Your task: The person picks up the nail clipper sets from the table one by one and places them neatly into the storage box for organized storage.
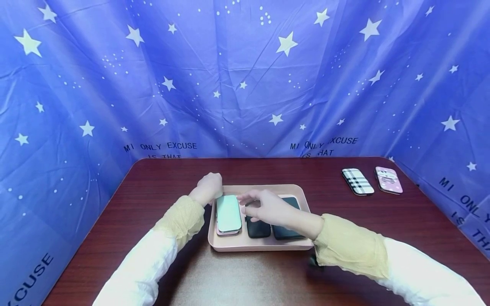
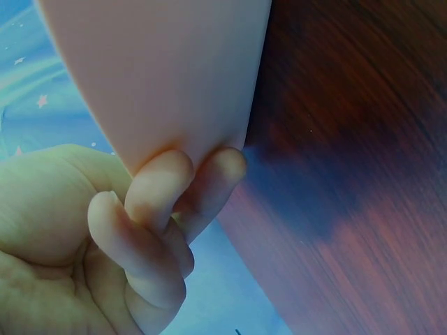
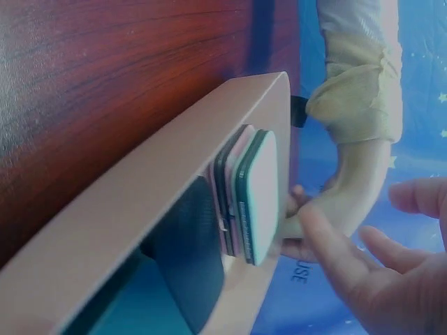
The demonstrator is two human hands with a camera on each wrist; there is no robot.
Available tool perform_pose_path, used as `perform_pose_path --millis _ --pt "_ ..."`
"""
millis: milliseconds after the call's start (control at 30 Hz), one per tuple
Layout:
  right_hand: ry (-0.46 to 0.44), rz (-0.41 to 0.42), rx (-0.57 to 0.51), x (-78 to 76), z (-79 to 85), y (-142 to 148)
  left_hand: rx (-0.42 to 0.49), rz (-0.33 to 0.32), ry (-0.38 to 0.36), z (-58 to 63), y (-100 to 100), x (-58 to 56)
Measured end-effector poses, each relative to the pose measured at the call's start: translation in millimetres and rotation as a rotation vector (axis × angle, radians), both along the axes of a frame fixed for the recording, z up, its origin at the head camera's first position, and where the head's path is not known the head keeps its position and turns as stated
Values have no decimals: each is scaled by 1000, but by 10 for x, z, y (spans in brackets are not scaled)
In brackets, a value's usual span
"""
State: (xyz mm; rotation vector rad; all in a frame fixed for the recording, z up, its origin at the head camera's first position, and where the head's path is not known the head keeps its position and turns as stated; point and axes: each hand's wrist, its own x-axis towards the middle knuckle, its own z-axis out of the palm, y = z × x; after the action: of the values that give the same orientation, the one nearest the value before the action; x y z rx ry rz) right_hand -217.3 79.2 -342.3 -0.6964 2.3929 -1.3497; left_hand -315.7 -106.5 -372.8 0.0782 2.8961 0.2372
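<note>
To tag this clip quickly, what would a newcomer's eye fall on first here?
Probably the blue backdrop, filling the upper head view with pale stars. Next, the mint case topping a stack at the left of the tray, beside the right grip; the left grip holds its far left corner. Then the plaid case and pink case, at the far right of the table.

Bright head view, dimmer and hazier wrist views.
Pale glare spreads over the table before the near edge of the tray; white sleeves wash out. In the left wrist view, a soft-edged bluish shadow falls beside the tray.
</note>
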Motion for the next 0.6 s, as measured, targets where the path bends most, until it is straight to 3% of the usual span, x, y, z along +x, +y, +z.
perform_pose_path --millis 133,367,600 --pt "209 -4 94 61 121 26 5 5 6 -14 0 -5" --pt "313 -2 66 209 325 81 -7 16 -14 -23 5 -18" --pt "588 -46 214 305 502 192 -6 20 -12 -20 12 -22"
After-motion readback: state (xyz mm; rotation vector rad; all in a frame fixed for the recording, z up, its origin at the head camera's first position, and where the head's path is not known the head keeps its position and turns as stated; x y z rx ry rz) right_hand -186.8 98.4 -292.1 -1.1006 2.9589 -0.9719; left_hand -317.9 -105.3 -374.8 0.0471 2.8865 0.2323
